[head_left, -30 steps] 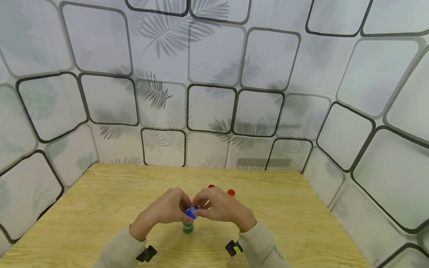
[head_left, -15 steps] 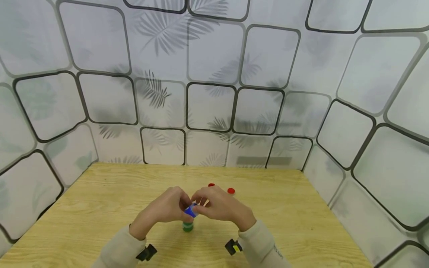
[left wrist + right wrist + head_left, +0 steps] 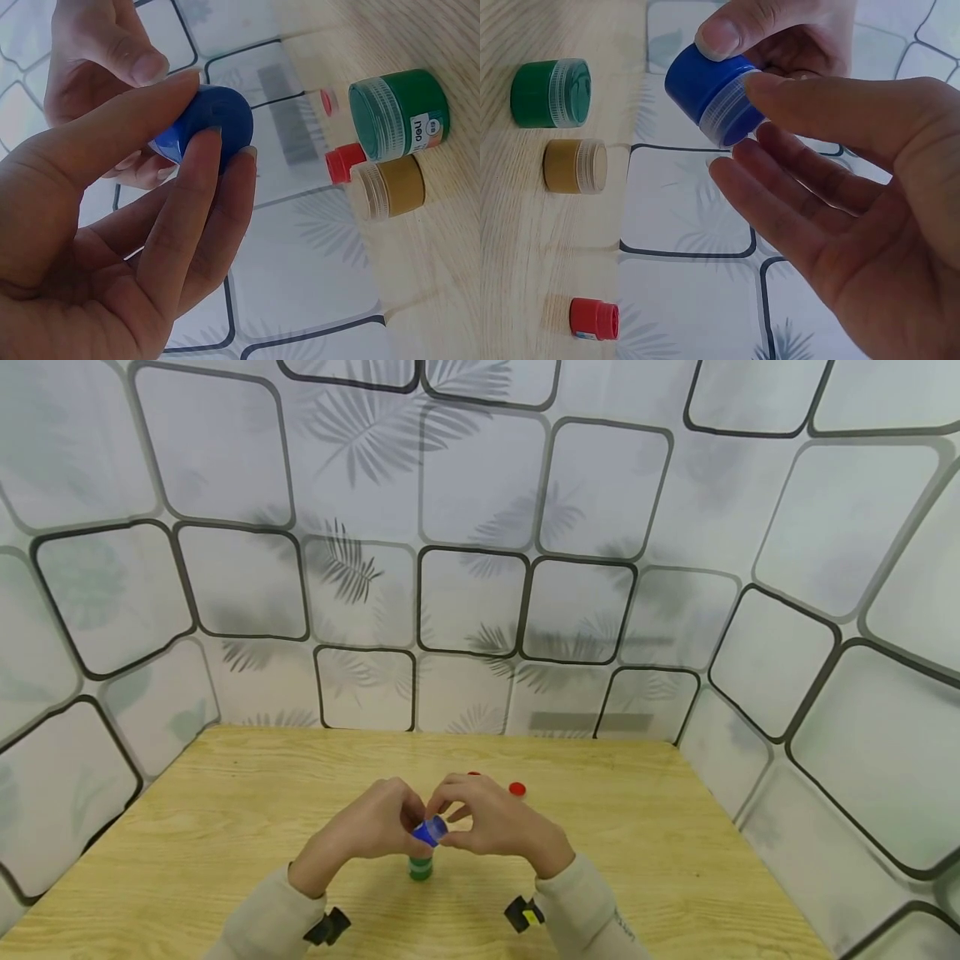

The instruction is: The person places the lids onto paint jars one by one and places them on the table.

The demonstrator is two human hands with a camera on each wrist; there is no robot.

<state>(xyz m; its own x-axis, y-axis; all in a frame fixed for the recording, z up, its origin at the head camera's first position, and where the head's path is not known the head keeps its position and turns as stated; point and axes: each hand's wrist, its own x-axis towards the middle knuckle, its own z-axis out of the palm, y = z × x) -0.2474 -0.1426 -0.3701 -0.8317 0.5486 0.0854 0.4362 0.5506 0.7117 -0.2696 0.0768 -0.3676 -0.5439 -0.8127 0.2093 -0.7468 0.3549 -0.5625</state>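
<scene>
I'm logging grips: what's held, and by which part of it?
The left hand pinches the blue jar by its body. The right hand is at its clear lid; whether it grips cannot be told.

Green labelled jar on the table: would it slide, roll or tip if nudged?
The green labelled jar would probably slide rather than tip, since it stands upright and looks squat. Its round wall could let it roll if laid sideways. Its undented outline suggests stiffness.

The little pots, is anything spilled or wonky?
I see no spill or damage. One small oddity: a flat red disc lies on the table, apart from the red pot; perhaps a lid, but I can't tell. The blue pot is tilted because the left hand holds it that way.
</scene>
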